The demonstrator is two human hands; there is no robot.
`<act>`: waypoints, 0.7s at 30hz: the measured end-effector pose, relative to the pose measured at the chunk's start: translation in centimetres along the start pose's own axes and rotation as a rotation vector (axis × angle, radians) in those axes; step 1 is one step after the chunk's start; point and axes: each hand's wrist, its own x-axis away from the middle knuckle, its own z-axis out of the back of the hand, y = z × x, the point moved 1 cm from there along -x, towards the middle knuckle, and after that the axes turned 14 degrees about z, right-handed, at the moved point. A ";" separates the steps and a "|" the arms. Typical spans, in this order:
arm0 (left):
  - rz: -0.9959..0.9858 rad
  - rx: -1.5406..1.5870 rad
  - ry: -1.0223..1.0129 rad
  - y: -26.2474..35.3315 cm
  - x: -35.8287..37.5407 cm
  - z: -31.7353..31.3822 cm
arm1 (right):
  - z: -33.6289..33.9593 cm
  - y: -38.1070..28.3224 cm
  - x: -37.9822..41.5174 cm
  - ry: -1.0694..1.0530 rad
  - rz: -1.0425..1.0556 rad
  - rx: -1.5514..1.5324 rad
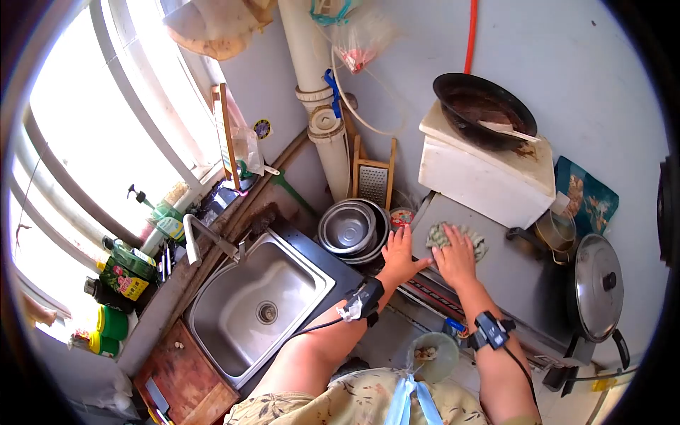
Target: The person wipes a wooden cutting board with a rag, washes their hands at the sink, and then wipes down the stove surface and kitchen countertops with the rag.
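Observation:
My right hand (455, 263) is on a bunched, pale green patterned cloth (477, 246), its fingers over the top and holding it against the grey cooktop surface (506, 283). The cloth sticks out on both sides of the hand. My left hand (401, 261) is open, with its fingers apart and nothing in it. It hovers by the cooktop's left front corner, just right of the stacked metal bowls (347, 227). A small red-lidded tub (402, 217) sits behind its fingertips. Both wrists wear black strapped devices.
A steel sink (241, 304) is at left, beside a wooden board (180, 368) with a knife (156, 395). A black wok (485, 110) rests on a white foam box (485, 173) at the back. A lidded pan (598, 287) stands at right. Below hangs a bin (433, 358).

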 end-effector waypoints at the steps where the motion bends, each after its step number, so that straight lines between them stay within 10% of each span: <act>1: -0.004 0.045 -0.011 -0.8 -0.4 -0.2 | 0.2 -0.5 0.8 0.023 0.051 -0.032; 4: -0.215 0.128 0.090 -4.6 -3.0 -3.0 | 1.4 -1.3 4.6 0.094 0.056 -0.044; 9: 0.195 0.385 -0.270 -4.7 -3.9 -1.6 | 5.1 -0.4 13.5 0.140 -0.099 -0.024; 10: -0.007 0.246 0.121 -3.1 -2.3 -1.4 | 6.1 0.4 15.3 0.150 -0.138 0.015; 14: -0.215 0.082 0.370 1.8 -1.0 -0.8 | 8.1 3.5 20.9 0.221 -0.288 0.063; 21: -0.316 0.288 0.170 7.7 2.1 -2.0 | 9.0 5.1 23.3 0.213 -0.370 0.089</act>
